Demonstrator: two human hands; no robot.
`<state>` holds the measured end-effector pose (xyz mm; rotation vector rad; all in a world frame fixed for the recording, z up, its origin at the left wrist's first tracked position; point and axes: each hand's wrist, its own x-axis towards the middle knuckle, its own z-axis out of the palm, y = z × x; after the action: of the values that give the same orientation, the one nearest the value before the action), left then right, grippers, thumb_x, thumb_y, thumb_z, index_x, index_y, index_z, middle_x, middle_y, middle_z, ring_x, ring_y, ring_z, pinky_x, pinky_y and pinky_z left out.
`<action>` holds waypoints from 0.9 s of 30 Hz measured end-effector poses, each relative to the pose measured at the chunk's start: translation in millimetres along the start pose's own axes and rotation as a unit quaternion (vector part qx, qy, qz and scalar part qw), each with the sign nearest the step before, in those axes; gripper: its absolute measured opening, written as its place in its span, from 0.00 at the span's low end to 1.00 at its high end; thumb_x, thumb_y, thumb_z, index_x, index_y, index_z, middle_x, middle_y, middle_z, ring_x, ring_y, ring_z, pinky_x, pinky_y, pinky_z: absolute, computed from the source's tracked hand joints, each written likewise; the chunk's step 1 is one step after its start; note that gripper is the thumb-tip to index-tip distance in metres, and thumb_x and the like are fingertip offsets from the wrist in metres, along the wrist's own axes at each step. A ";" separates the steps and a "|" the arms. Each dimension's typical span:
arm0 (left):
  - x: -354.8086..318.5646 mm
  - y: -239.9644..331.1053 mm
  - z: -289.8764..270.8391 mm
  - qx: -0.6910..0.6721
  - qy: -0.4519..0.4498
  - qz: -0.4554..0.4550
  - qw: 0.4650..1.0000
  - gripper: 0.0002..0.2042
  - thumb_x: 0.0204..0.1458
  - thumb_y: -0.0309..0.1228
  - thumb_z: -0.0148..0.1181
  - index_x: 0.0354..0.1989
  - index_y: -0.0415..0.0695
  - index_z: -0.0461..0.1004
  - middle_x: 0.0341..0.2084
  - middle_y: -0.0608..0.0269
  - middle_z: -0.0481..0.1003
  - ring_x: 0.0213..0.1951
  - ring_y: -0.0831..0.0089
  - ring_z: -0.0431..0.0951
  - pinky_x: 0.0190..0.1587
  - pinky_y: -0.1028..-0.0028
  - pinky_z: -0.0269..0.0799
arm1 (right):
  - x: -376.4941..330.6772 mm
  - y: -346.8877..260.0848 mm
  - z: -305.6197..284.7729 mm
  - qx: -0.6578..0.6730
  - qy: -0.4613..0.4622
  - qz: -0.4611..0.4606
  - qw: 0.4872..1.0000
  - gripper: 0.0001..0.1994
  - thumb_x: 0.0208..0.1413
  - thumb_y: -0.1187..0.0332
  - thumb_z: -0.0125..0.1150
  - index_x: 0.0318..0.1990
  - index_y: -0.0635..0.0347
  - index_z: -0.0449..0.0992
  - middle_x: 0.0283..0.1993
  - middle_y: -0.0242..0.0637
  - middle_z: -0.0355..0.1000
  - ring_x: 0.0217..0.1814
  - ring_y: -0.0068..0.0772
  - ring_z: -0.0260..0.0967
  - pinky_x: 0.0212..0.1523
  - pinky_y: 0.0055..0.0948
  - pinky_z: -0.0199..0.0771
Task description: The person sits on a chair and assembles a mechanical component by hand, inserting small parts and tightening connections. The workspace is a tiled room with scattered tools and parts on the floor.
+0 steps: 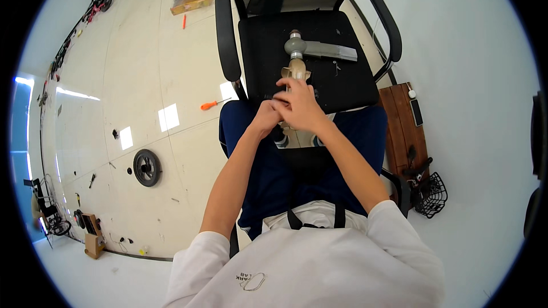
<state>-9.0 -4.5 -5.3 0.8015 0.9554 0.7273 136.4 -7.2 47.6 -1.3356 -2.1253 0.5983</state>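
— Where are the hands?

— Both sit just above the middle of the frame, pressed together over the front edge of a black office chair [342,82]. The right hand [302,108] lies on top, fingers curled; the left hand [267,117] is tucked beneath and beside it, touching it.

— What are they holding?

— A small beige part [296,69] sticks up from between the fingers. The right hand's fingertips close on its lower end. How far the left hand is shut I cannot tell, since the right one covers it.

— And what is around that part?

— Just above it on the chair seat lies a grey device [319,48] with a rounded end and a long flat body stretching to the right. The beige part's top lies just below that rounded end; whether they touch is unclear.

— Anything else nearby?

— An orange-handled screwdriver [212,104] lies on the pale floor to the left of the chair. A black wheel [146,167] rests on the floor at lower left. A cardboard box [191,1] sits at the upper left. A wooden board [404,122] lies to the right, with a black wire basket [432,195] below it.
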 end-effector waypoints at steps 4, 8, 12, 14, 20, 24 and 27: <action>5.3 -5.1 -12.3 0.056 -0.046 -0.025 0.997 0.11 0.54 0.27 0.65 0.41 0.30 0.79 0.32 0.61 0.80 0.32 0.78 0.76 0.37 0.76 0.73 | -58.6 -44.3 -18.4 -0.006 -0.007 -0.036 0.999 0.14 0.53 0.57 0.63 0.39 0.56 0.81 0.59 0.41 0.66 0.65 0.46 0.57 0.62 0.44 0.52; 3.6 -5.0 -2.8 0.023 -0.012 -0.022 0.999 0.15 0.54 0.30 0.67 0.43 0.29 0.79 0.31 0.61 0.80 0.30 0.79 0.76 0.35 0.77 0.72 | -119.7 -39.5 -38.7 -0.067 -0.033 -0.022 0.997 0.14 0.51 0.56 0.65 0.40 0.54 0.80 0.64 0.44 0.62 0.68 0.48 0.54 0.63 0.45 0.51; 1.6 -1.6 2.1 0.034 -0.001 -0.026 0.999 0.15 0.54 0.31 0.68 0.43 0.30 0.79 0.31 0.61 0.80 0.29 0.78 0.76 0.35 0.77 0.72 | -139.5 -8.8 -66.9 -0.106 -0.036 -0.015 0.994 0.13 0.48 0.61 0.67 0.41 0.54 0.80 0.65 0.46 0.62 0.67 0.50 0.56 0.62 0.44 0.54; 2.5 0.5 3.4 0.032 0.004 -0.028 0.999 0.15 0.53 0.31 0.68 0.43 0.30 0.79 0.31 0.61 0.80 0.29 0.78 0.76 0.34 0.77 0.72 | -135.0 2.9 -78.8 -0.103 -0.067 -0.043 0.991 0.15 0.46 0.68 0.67 0.43 0.57 0.78 0.56 0.44 0.67 0.57 0.44 0.64 0.53 0.39 0.62; 5.4 -4.0 -3.6 0.025 -0.006 -0.025 0.999 0.15 0.53 0.31 0.68 0.42 0.30 0.80 0.30 0.61 0.80 0.29 0.78 0.76 0.34 0.78 0.72 | -111.5 -7.5 -82.3 -0.084 -0.216 -0.146 0.962 0.15 0.46 0.72 0.65 0.43 0.62 0.76 0.44 0.40 0.68 0.40 0.39 0.68 0.43 0.33 0.68; 6.7 -7.5 -3.3 0.031 -0.001 -0.023 0.999 0.14 0.53 0.30 0.68 0.42 0.31 0.80 0.30 0.62 0.80 0.30 0.79 0.76 0.34 0.78 0.72 | -75.6 -22.4 -56.0 -0.105 -0.263 -0.200 0.938 0.09 0.48 0.66 0.65 0.33 0.61 0.77 0.33 0.39 0.72 0.34 0.41 0.73 0.38 0.38 0.73; 0.1 -0.2 -3.9 0.020 0.006 -0.028 0.999 0.13 0.53 0.30 0.68 0.41 0.31 0.80 0.31 0.62 0.80 0.30 0.79 0.76 0.33 0.78 0.72 | -25.6 -35.6 -36.0 -0.067 -0.223 -0.226 0.946 0.12 0.51 0.62 0.62 0.25 0.63 0.78 0.25 0.44 0.74 0.31 0.47 0.76 0.34 0.43 0.75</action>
<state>-12.5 -3.4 -6.8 0.8035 1.0019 0.6659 145.5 -42.1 91.3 -0.7693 -2.7673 0.6088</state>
